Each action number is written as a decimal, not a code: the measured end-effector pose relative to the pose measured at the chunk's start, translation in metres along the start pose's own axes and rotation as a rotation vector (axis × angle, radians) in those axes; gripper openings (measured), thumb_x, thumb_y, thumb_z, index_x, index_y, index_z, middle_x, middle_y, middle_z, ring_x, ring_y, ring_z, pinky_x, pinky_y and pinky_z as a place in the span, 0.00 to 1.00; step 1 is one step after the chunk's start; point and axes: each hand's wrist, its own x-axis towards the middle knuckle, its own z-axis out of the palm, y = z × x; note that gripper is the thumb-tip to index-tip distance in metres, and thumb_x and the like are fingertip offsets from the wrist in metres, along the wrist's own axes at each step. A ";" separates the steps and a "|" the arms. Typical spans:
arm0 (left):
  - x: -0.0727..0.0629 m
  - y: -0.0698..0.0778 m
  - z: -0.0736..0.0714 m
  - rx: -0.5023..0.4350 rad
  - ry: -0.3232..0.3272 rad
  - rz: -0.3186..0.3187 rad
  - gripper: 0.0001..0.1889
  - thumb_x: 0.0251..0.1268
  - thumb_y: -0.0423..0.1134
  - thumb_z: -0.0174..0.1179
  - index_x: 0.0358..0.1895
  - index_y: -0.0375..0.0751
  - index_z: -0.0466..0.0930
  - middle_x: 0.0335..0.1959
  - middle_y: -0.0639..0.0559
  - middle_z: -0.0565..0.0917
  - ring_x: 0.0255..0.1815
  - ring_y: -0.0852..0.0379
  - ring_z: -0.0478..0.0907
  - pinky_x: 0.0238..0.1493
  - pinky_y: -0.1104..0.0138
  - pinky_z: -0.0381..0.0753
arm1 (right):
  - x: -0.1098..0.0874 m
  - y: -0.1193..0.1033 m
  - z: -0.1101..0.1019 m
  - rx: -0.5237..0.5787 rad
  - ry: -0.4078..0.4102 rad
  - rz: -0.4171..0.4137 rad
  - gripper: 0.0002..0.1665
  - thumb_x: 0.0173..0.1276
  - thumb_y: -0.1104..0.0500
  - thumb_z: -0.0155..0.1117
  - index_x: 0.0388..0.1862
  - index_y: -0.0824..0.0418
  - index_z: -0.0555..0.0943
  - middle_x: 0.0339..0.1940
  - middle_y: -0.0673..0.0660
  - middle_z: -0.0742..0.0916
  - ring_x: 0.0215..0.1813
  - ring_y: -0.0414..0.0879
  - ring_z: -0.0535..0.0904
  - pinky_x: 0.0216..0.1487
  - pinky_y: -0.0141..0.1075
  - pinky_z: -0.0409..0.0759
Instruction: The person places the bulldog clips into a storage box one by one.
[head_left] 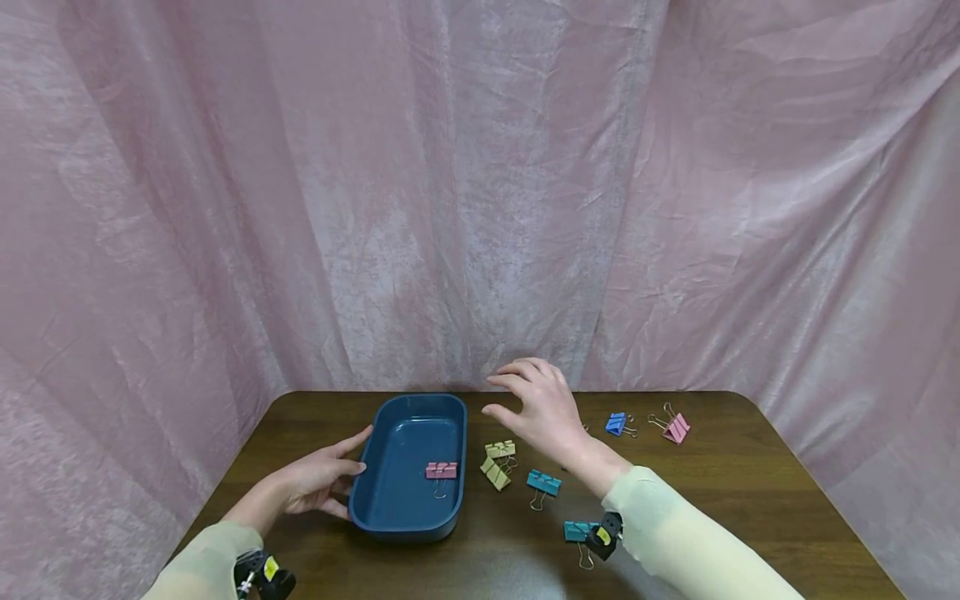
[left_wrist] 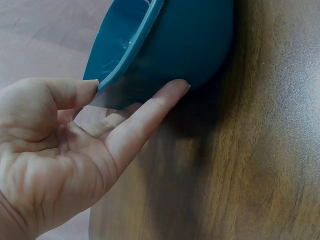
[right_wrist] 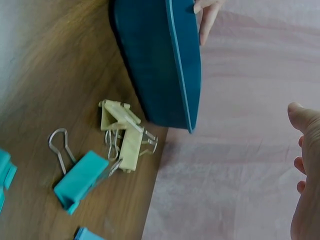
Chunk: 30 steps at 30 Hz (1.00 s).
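A dark blue rectangular tray with rounded corners [head_left: 397, 487] is held at its left side by the left hand [head_left: 318, 482], the thumb set at the rim and the fingers, only slightly bent, laid along the outer wall. The tray's underside is lost in dark shadow, so how far those fingers reach beneath it cannot be told. The right hand [head_left: 542, 408] is raised to the right of the tray, with nothing in it, thumb and fingers loosely bent and well parted. Nearest below it on the brown wooden tabletop [head_left: 720, 500], two pale yellow metal binder clips [head_left: 495, 473] are seen touching each other, just beside the tray's right wall.

In the tray, one pink metal binder clip [head_left: 441, 471] is contained, near the right wall, its wire handle pointed toward the person. The tray's long axis is directed away from the person.

Nearer the person, two teal metal binder clips [head_left: 543, 482] are placed apart, their handles turned nearward. Well to the right, a blue metal binder clip [head_left: 617, 423] and a second pink binder clip [head_left: 677, 429] are seen.
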 end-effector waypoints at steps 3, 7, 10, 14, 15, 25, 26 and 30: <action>0.001 0.000 0.000 -0.004 0.008 -0.001 0.39 0.82 0.34 0.46 0.85 0.52 0.34 0.72 0.19 0.61 0.58 0.29 0.79 0.44 0.37 0.83 | -0.004 0.005 -0.005 -0.009 0.002 0.016 0.26 0.60 0.44 0.79 0.55 0.50 0.88 0.55 0.50 0.86 0.62 0.52 0.76 0.66 0.54 0.70; 0.000 -0.001 0.000 -0.001 0.014 -0.003 0.39 0.82 0.34 0.46 0.85 0.53 0.34 0.72 0.19 0.61 0.58 0.29 0.79 0.44 0.37 0.83 | -0.010 0.013 -0.012 -0.027 0.004 0.025 0.26 0.60 0.43 0.79 0.56 0.50 0.88 0.55 0.50 0.85 0.62 0.53 0.76 0.66 0.55 0.70; -0.001 -0.001 0.000 0.001 0.007 -0.001 0.39 0.82 0.34 0.46 0.85 0.53 0.34 0.72 0.19 0.61 0.58 0.29 0.79 0.44 0.37 0.83 | -0.014 0.018 -0.017 -0.038 0.001 0.031 0.27 0.60 0.43 0.79 0.56 0.51 0.88 0.56 0.51 0.85 0.62 0.53 0.75 0.65 0.56 0.70; -0.002 0.000 0.001 0.006 0.002 0.001 0.39 0.82 0.35 0.46 0.85 0.52 0.33 0.72 0.18 0.60 0.59 0.29 0.79 0.44 0.38 0.83 | -0.020 0.024 -0.025 -0.050 -0.009 0.047 0.28 0.60 0.42 0.79 0.57 0.50 0.87 0.57 0.51 0.84 0.62 0.54 0.75 0.64 0.56 0.70; -0.002 0.000 0.001 0.005 0.002 0.001 0.39 0.82 0.34 0.46 0.85 0.52 0.33 0.72 0.18 0.61 0.58 0.29 0.79 0.44 0.37 0.83 | -0.021 0.025 -0.027 -0.052 -0.011 0.051 0.28 0.60 0.42 0.78 0.58 0.50 0.87 0.57 0.51 0.84 0.62 0.53 0.75 0.63 0.56 0.70; -0.001 0.000 0.002 0.003 0.004 0.006 0.39 0.82 0.35 0.46 0.85 0.52 0.33 0.70 0.20 0.63 0.58 0.30 0.80 0.44 0.38 0.83 | -0.031 0.037 -0.040 -0.066 -0.034 0.069 0.29 0.60 0.42 0.78 0.58 0.51 0.87 0.59 0.54 0.85 0.63 0.55 0.75 0.64 0.57 0.69; -0.001 -0.001 0.001 0.001 0.001 0.007 0.39 0.82 0.35 0.46 0.85 0.52 0.33 0.70 0.20 0.64 0.58 0.30 0.80 0.45 0.38 0.83 | -0.032 0.037 -0.041 -0.065 -0.032 0.069 0.29 0.60 0.43 0.79 0.58 0.51 0.87 0.58 0.54 0.85 0.63 0.55 0.75 0.64 0.57 0.69; -0.002 -0.001 0.001 -0.001 -0.006 0.008 0.39 0.83 0.36 0.46 0.85 0.53 0.33 0.71 0.20 0.63 0.59 0.30 0.79 0.45 0.38 0.83 | -0.035 0.041 -0.044 -0.068 -0.014 0.067 0.29 0.58 0.44 0.80 0.57 0.53 0.87 0.58 0.55 0.85 0.62 0.56 0.75 0.63 0.58 0.70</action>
